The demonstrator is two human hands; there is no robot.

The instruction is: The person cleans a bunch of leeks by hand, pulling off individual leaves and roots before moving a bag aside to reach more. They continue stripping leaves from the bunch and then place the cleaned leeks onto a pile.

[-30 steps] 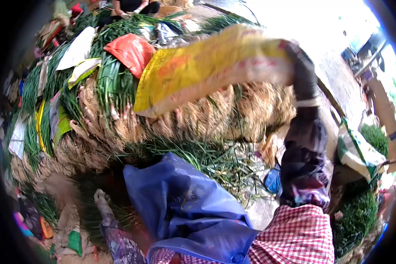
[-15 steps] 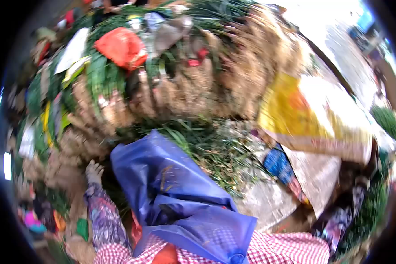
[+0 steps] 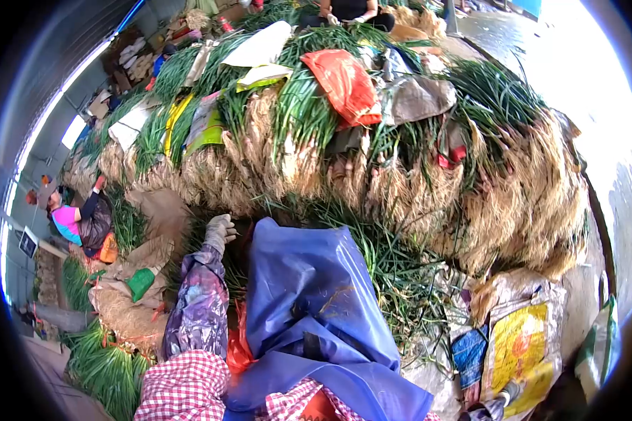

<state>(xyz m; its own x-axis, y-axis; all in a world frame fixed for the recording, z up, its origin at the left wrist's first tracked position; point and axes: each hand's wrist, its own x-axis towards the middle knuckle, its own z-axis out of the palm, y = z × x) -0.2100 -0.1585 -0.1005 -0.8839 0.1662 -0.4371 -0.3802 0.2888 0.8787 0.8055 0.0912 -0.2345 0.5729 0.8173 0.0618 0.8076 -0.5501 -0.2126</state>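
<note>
My left hand (image 3: 220,230), in a pale glove, reaches toward the bundles of green onions (image 3: 288,137) with hanging straw-coloured roots. Its fingers are slightly bent, with nothing visible in them. A blue plastic apron (image 3: 316,288) covers my lap, just right of my left arm. Low on the right, my gloved right hand (image 3: 511,393) is at the lower edge of a yellow and white woven sack (image 3: 518,344), its fingers closed there and partly hidden. The sack lies on the ground beside loose green leaves (image 3: 414,302).
Several sacks, among them a red bag (image 3: 343,84) and a grey-brown sack (image 3: 420,99), lie over the onion heap. A person (image 3: 84,214) sits at left, and another person (image 3: 351,12) sits behind the heap. A white and green sack (image 3: 597,351) stands at far right.
The yellow sack has come down from a raised, blurred position to the ground at lower right, my right hand moving with it. The view has turned left, and my left hand appears farther right.
</note>
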